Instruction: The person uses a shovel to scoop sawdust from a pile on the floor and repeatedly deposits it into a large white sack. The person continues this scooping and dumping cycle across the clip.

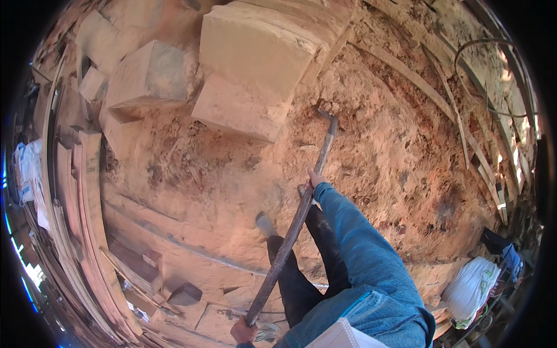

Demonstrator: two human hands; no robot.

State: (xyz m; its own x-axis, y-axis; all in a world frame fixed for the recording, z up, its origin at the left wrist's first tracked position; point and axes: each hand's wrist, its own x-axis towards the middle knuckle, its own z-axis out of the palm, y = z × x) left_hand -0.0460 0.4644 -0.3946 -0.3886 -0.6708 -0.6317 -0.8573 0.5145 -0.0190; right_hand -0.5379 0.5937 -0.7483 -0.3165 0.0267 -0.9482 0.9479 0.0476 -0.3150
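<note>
A long-handled digging tool point(293, 232) slants across the view, its dark wooden shaft running from the lower left up to the loose reddish soil. Its metal head point(331, 119) touches the dirt and is partly buried, so I cannot make out the blade's shape. Around the shaft's near end my left hand point(243, 330) is closed. Farther up, my right hand point(315, 178) grips the same shaft, the arm in a blue sleeve stretched forward. Crumbled soil point(331, 105) lies against the head, close to a large dusty block's corner.
Large dusty blocks point(255, 52) stand at the far left and centre. Stacked planks point(87, 191) line the left side. Long wooden strips point(418, 81) lie over the soil at the far right. A white sack point(473, 287) rests at the near right. My feet stand on the soil.
</note>
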